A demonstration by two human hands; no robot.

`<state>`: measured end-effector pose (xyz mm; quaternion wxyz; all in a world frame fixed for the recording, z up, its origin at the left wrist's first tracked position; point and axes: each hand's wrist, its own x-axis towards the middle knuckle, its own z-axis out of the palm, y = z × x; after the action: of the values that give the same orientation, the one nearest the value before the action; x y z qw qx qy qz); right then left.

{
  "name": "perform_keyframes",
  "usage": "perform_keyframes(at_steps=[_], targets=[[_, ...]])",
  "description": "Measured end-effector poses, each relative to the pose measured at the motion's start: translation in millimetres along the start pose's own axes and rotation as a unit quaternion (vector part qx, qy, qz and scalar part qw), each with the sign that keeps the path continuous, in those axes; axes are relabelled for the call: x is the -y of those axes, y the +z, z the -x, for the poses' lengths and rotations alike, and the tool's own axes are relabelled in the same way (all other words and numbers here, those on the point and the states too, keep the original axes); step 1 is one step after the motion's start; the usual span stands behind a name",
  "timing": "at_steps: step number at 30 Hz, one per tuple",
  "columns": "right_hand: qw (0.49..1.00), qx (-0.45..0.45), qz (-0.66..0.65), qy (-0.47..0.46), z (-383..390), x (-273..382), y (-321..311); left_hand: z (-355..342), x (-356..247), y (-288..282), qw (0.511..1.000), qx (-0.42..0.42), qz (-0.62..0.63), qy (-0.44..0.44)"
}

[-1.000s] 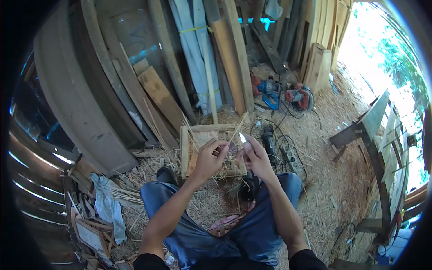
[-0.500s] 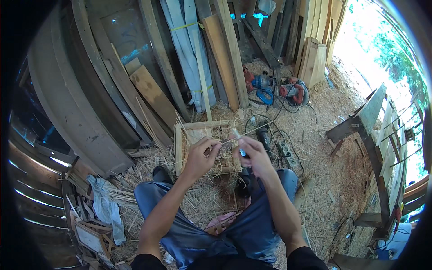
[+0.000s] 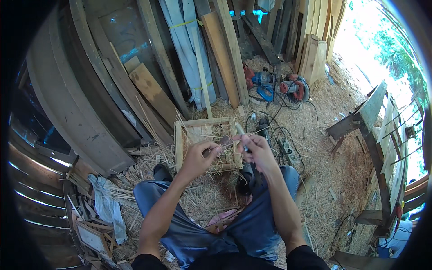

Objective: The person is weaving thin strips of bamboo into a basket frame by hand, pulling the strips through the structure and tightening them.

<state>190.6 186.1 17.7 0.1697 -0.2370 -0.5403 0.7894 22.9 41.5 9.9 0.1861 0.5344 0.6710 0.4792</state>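
My left hand (image 3: 199,156) is closed in a pinch above a wooden frame-like box (image 3: 178,146), gripping the near end of a thin pale wood strip (image 3: 262,130). The strip runs slantwise past my right hand (image 3: 259,154). That hand is wrapped round a slim, pale tool (image 3: 240,129), whose tip points up and away; it looks like a knife, but its blade is not clear. Between the hands shows a small brownish patch I cannot make out. Loose shavings (image 3: 216,166) fill part of the box, which stands between my feet.
Boards (image 3: 220,58) and a wrapped bundle (image 3: 186,49) lean at the back. A circular saw (image 3: 294,87), a blue power tool (image 3: 265,83) and a power strip (image 3: 286,150) with trailing cords lie right of the box. A bench-like wooden frame (image 3: 382,153) stands far right. Shavings cover the floor.
My right hand has shifted slightly right and turned; the pale tool stands more upright and its blue part no longer shows. My left hand is slightly lower and still pinching.
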Motion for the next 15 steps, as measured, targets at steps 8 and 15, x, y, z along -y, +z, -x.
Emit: perform_keyframes(at_steps=[8,15], targets=[[0.998,-0.035,-0.050,-0.028,3.8,13.6,-27.6,2.1,-1.5,-5.6,1.000,0.001,-0.026,-0.003],[0.996,-0.069,-0.047,-0.041,0.7,15.2,-59.1,4.9,2.0,-18.5,1.000,0.003,-0.022,-0.007]])
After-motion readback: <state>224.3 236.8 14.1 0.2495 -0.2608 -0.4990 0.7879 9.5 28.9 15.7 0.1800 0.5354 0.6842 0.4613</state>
